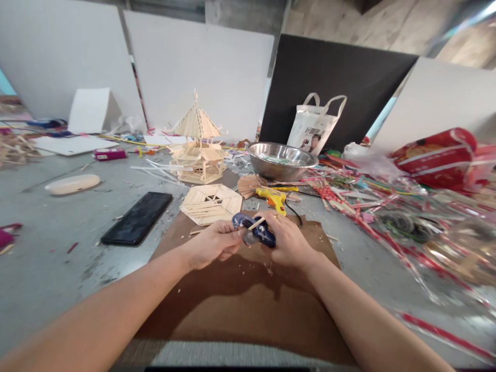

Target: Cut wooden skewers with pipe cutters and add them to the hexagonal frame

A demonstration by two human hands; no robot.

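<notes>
My right hand (287,235) is closed around a dark blue hand tool (266,235) whose exact kind I cannot make out. A short pale wooden stick (256,223) lies across the tool. My left hand (217,243) pinches at the stick's near end, its fingertips against the tool's left side. Both hands are above a brown mat (240,310). Just beyond them lies a flat octagonal panel of wooden sticks (209,209) with an opening in its middle. Behind it stands a stick-built pagoda (197,124) with a pointed roof.
A yellow glue gun (273,198) lies beyond my right hand, near a steel bowl (282,160). Left of the mat are a black phone (137,218) and a white oval case (73,184). Red-and-white strips (364,222) and plastic scraps clutter the right. A white bag (313,126) stands behind.
</notes>
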